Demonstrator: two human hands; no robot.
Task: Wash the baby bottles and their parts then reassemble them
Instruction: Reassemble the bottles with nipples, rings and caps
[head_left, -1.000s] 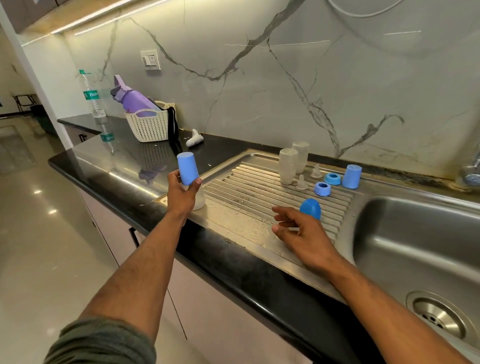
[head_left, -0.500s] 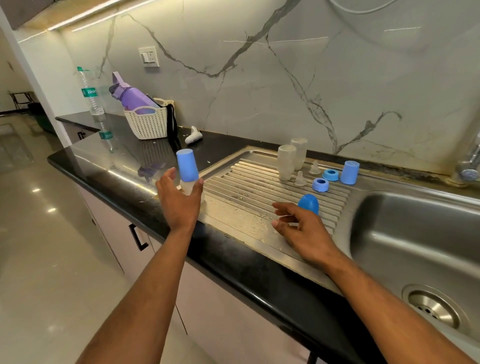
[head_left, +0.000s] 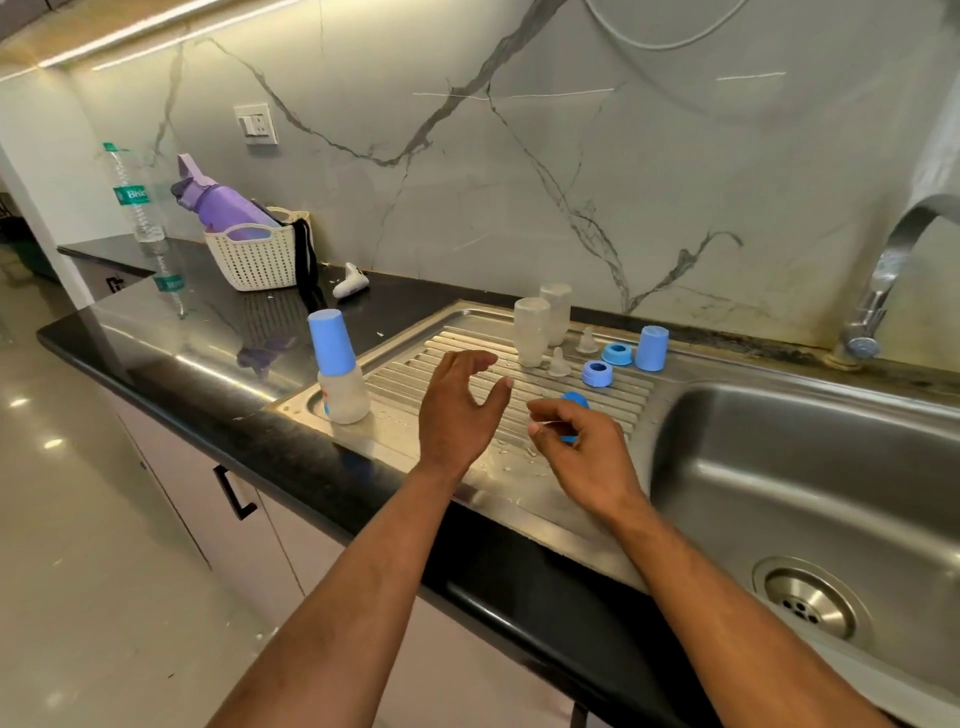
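Marble-veined wall panels back a black bench (head_left: 208, 358) with a steel sink unit let into it, its ribbed drainboard (head_left: 519, 395) sloping toward the basin (head_left: 810, 499) so that washed parts can shed water. One assembled bottle (head_left: 340, 379), capped in blue, stands upright at the drainboard's near left corner, apart from the loose parts, which reads as the finished one set aside. At the far side two clear bottle bodies (head_left: 537, 332) stand mouth-down, likely to drain, and just beside them lie two clear teats (head_left: 560, 362), two blue collar rings (head_left: 597, 373) and a blue cap (head_left: 652, 348), grouped so each set is easy to reach. The left hand (head_left: 457, 415) hovers over the ribs with its fingers loosely curved and spread, gripping nothing. The right hand (head_left: 582, 457) hangs just beside it, thumb and forefinger drawn together; whether they pinch something thin I cannot tell. A rounded blue cap (head_left: 571, 402) shows behind its knuckles, on the drainboard or nearly so. Judging by the layout, one bottle is done and two remain, and the next move probably calls for reaching to the far cluster for a body and its teat. Farther left on the bench sit a white basket (head_left: 254, 260) with a purple flask (head_left: 223, 208) and a water bottle (head_left: 132, 197).
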